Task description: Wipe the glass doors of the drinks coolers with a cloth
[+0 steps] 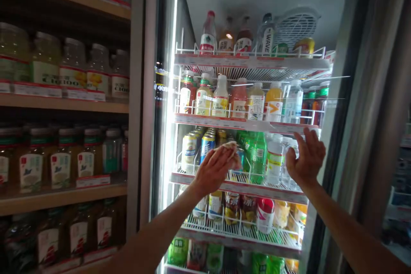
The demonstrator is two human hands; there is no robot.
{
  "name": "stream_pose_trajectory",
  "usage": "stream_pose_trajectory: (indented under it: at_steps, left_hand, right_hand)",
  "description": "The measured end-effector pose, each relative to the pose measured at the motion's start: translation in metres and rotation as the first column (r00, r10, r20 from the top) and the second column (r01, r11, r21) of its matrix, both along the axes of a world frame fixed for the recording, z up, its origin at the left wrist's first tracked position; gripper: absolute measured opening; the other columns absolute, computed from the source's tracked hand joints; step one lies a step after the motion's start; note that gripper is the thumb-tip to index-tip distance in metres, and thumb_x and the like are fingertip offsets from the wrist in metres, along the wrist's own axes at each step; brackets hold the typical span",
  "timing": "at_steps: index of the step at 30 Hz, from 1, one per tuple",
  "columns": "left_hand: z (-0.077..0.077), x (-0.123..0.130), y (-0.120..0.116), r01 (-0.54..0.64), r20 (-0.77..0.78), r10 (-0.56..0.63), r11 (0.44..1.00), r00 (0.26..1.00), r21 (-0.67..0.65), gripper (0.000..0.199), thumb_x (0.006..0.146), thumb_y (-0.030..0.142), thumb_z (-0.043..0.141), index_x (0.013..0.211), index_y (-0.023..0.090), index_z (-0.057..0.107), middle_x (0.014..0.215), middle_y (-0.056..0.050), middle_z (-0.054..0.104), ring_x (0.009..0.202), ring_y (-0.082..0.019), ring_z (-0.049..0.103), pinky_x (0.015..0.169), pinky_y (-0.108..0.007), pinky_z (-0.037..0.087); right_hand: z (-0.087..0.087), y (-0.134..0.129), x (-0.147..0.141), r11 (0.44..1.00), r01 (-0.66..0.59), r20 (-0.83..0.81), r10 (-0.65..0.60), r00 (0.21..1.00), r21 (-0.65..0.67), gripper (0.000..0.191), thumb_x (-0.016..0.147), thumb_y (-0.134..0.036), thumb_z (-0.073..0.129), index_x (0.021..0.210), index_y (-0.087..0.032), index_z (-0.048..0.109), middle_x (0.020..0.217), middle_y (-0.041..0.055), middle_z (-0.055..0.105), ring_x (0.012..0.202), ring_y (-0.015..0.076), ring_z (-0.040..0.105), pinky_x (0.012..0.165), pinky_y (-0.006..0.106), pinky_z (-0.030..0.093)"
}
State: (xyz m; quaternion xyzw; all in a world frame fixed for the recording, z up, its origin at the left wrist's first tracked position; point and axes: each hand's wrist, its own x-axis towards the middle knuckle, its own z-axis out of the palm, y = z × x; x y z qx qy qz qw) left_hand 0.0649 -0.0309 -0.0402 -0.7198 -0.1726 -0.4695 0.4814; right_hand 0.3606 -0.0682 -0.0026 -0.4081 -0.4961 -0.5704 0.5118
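A lit drinks fridge with a glass door [257, 4] fills the middle of the view. My left hand [213, 169] reaches up in front of the can shelf, a crumpled pale cloth [233, 150] under its fingers. The cloth seems to lie against the glass, though contact is hard to make out. To the right, my right hand [306, 156] is raised with its fingers apart and holds nothing. It is close to the door's right side; whether it touches the glass I cannot tell. Behind the hands show beer cans [189, 152] and a green bottle [257, 158].
Wooden shelves [64, 102] with rows of bottled drinks stand to the left. A metal frame post [146, 94] separates them from the fridge. Inside, several wire racks [250, 62] carry bottles and cans. Another dark frame [375, 107] borders the right side.
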Motion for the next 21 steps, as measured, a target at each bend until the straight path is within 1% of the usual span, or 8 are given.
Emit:
stream_pose_trajectory:
  at_steps: [3, 7, 10, 14, 16, 17, 19, 21]
  left_hand:
    - [0.013, -0.024, 0.008, -0.001, 0.213, 0.006, 1.000, 0.977, -0.022, 0.049, 0.085, 0.020, 0.047, 0.134, 0.022, 0.042, 0.148, -0.004, 0.031, 0.140, -0.021, 0.019, 0.112, -0.042, 0.028]
    - [0.052, -0.055, 0.024, 0.009, 0.575, -0.010, 1.000, 0.818, 0.005, 0.048, 0.086, 0.021, 0.047, 0.134, 0.018, 0.042, 0.149, -0.010, 0.027, 0.140, -0.025, 0.020, 0.110, -0.044, 0.030]
    - [0.058, -0.035, 0.021, 0.005, 0.569, -0.018, 1.000, 0.822, 0.024, 0.047, 0.086, 0.022, 0.046, 0.133, 0.015, 0.042, 0.150, -0.011, 0.026, 0.140, -0.026, 0.018, 0.110, -0.046, 0.029]
    - [0.043, 0.010, 0.006, -0.003, 0.269, 0.005, 1.000, 0.963, -0.005, 0.043, 0.086, 0.023, 0.046, 0.129, 0.018, 0.047, 0.147, -0.008, 0.033, 0.140, -0.024, 0.017, 0.110, -0.044, 0.031]
    - [0.044, 0.012, 0.005, -0.007, 0.154, 0.007, 1.000, 0.988, -0.002, 0.042, 0.086, 0.023, 0.047, 0.128, 0.019, 0.048, 0.144, -0.007, 0.038, 0.140, -0.022, 0.017, 0.111, -0.042, 0.029]
    - [0.049, 0.005, 0.008, -0.006, 0.162, 0.005, 1.000, 0.987, 0.006, 0.042, 0.086, 0.023, 0.046, 0.128, 0.020, 0.048, 0.144, -0.007, 0.039, 0.140, -0.021, 0.017, 0.111, -0.042, 0.028]
    - [0.066, -0.019, 0.017, -0.006, 0.317, 0.002, 1.000, 0.948, 0.011, 0.041, 0.088, 0.023, 0.044, 0.128, 0.021, 0.047, 0.145, -0.007, 0.036, 0.140, -0.020, 0.017, 0.112, -0.042, 0.028]
    - [0.086, -0.043, 0.027, -0.010, 0.527, 0.008, 1.000, 0.850, 0.000, 0.041, 0.088, 0.024, 0.042, 0.129, 0.019, 0.047, 0.147, -0.010, 0.033, 0.140, -0.022, 0.017, 0.111, -0.044, 0.028]
  right_hand:
    - [0.000, 0.001, 0.000, 1.000, 0.013, 0.008, -0.013, 1.000, 0.008, 0.048, 0.084, -0.025, 0.045, 0.131, -0.017, 0.044, 0.142, 0.0134, 0.041, 0.134, 0.0271, 0.034, 0.107, 0.047, 0.027]
    - [0.000, 0.000, 0.000, 1.000, 0.017, 0.002, -0.017, 1.000, 0.011, 0.047, 0.084, -0.026, 0.045, 0.130, -0.016, 0.046, 0.141, 0.0136, 0.042, 0.133, 0.0271, 0.035, 0.107, 0.048, 0.028]
    - [0.000, 0.000, 0.000, 0.999, 0.033, -0.018, -0.034, 0.999, -0.017, 0.048, 0.084, -0.026, 0.043, 0.131, -0.017, 0.045, 0.142, 0.0133, 0.041, 0.134, 0.0270, 0.034, 0.107, 0.048, 0.028]
    - [-0.001, 0.001, 0.002, 1.000, 0.020, 0.000, -0.020, 1.000, -0.012, 0.049, 0.084, -0.027, 0.044, 0.132, -0.016, 0.044, 0.142, 0.0136, 0.041, 0.134, 0.0276, 0.034, 0.107, 0.049, 0.027]
    - [-0.001, 0.000, 0.001, 1.000, 0.001, 0.009, -0.001, 1.000, -0.001, 0.049, 0.084, -0.027, 0.044, 0.132, -0.016, 0.045, 0.141, 0.0137, 0.042, 0.134, 0.0277, 0.034, 0.107, 0.049, 0.027]
    - [0.000, 0.000, 0.001, 1.000, -0.003, 0.009, 0.003, 1.000, 0.001, 0.049, 0.084, -0.026, 0.045, 0.132, -0.017, 0.045, 0.141, 0.0137, 0.042, 0.134, 0.0276, 0.035, 0.107, 0.049, 0.028]
    - [0.000, -0.001, 0.000, 1.000, -0.001, 0.015, 0.001, 1.000, 0.003, 0.049, 0.084, -0.025, 0.047, 0.132, -0.017, 0.044, 0.141, 0.0138, 0.043, 0.134, 0.0274, 0.035, 0.107, 0.048, 0.028]
    - [0.000, -0.001, -0.001, 1.000, 0.007, 0.018, -0.007, 1.000, 0.002, 0.050, 0.083, -0.025, 0.047, 0.133, -0.018, 0.043, 0.141, 0.0140, 0.042, 0.134, 0.0273, 0.035, 0.107, 0.047, 0.028]
